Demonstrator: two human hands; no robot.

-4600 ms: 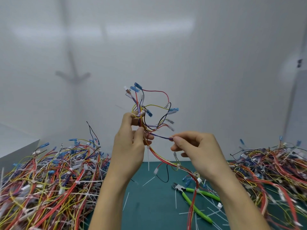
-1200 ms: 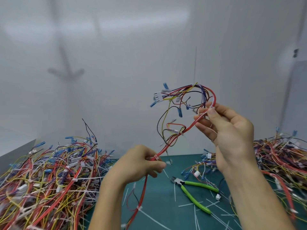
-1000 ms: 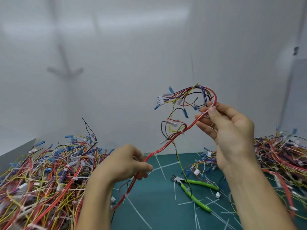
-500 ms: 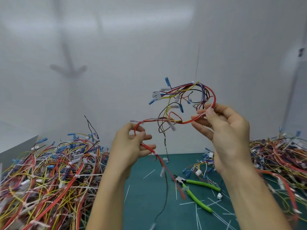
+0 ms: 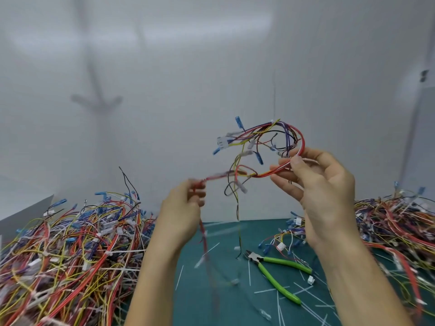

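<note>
I hold one wire harness (image 5: 263, 147) up in the air in front of a white wall. It is a bundle of red, yellow, black and purple wires with blue terminals and a white connector at its upper left. My right hand (image 5: 315, 184) pinches the looped upper part between thumb and fingers. My left hand (image 5: 183, 208) grips the thick red strand lower and to the left. The tail of the harness hangs blurred below my left hand, down toward the green mat (image 5: 223, 302).
A big heap of harnesses (image 5: 70, 250) fills the left of the table, and another heap (image 5: 395, 227) lies at the right. Green-handled cutters (image 5: 275, 274) lie on the mat among cut white cable ties (image 5: 270, 290). A grey box edge (image 5: 23, 212) shows at far left.
My left hand has slid along the red strand and risen from table height to chest height. The hanging tail swings below it. My right hand has stayed in place on the loop.
</note>
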